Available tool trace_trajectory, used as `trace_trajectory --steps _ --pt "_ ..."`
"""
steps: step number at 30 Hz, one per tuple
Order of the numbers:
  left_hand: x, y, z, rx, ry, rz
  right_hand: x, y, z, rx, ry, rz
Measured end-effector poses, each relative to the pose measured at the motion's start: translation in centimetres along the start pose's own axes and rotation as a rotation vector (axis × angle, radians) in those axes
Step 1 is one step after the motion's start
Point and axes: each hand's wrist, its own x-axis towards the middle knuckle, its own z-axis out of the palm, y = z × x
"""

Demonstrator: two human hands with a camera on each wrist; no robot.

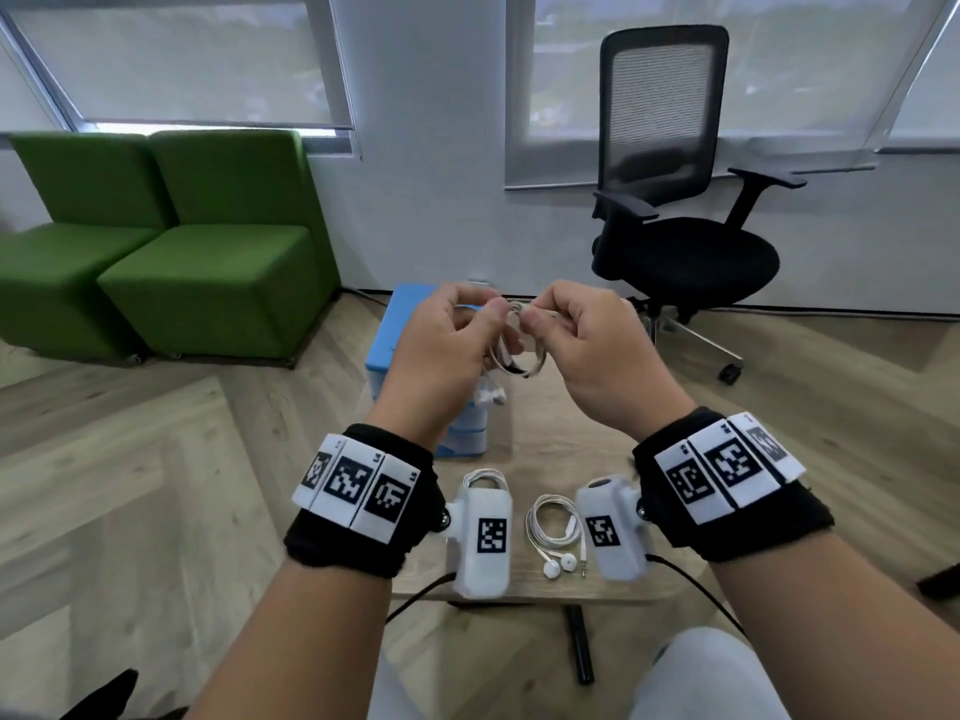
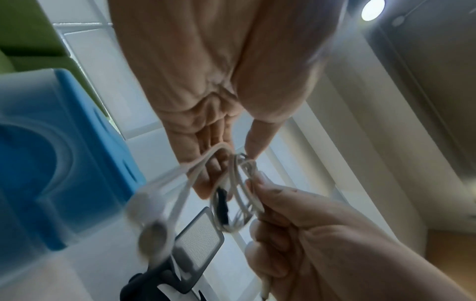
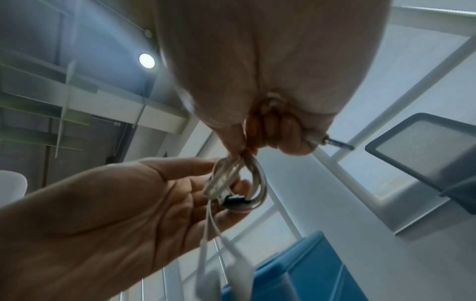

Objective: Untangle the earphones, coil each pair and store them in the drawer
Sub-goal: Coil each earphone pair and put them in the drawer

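Observation:
Both hands hold a white earphone coil (image 1: 511, 337) in the air above the small wooden table (image 1: 566, 433). My left hand (image 1: 488, 311) pinches the coil's left side, and the earbuds (image 2: 152, 224) dangle below it. The right hand (image 1: 535, 317) pinches the coil (image 3: 237, 183) between thumb and forefinger, and the jack plug (image 3: 332, 142) sticks out of its curled fingers. A second coiled pair (image 1: 553, 530) lies on the table's near edge. A third coil (image 1: 485, 478) shows partly behind the left wrist camera. The blue drawer unit (image 1: 387, 345) stands on the table's far left, beneath my left hand.
A black mesh office chair (image 1: 675, 226) stands behind the table to the right. Two green seats (image 1: 171, 241) fill the back left. Wooden floor surrounds the table. A black bar (image 1: 579, 646) lies under the near edge, between my knees.

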Motion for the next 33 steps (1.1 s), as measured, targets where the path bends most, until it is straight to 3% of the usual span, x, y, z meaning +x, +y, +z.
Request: trace_trajectory --steps 7,15,21,26,30,33 --pt "-1.5 -0.4 0.3 0.073 -0.013 0.126 -1.3 0.3 -1.2 -0.061 -0.076 0.03" --pt "-3.5 -1.3 0.3 -0.22 0.061 0.027 -3.9 1.6 -0.8 0.224 -0.112 0.049" --pt "-4.0 -1.2 0.6 -0.266 0.089 0.004 -5.5 2.4 0.9 0.08 0.038 0.139" --pt "-4.4 -1.8 1.4 -0.278 0.141 -0.002 -6.3 1.5 1.9 0.575 0.046 0.268" --pt "-4.4 -2.4 1.8 -0.236 0.182 0.042 -6.7 0.4 1.6 1.034 0.084 0.459" --pt "-4.5 -2.9 1.9 -0.167 0.176 0.07 -7.1 0.2 1.9 1.011 0.082 0.437"
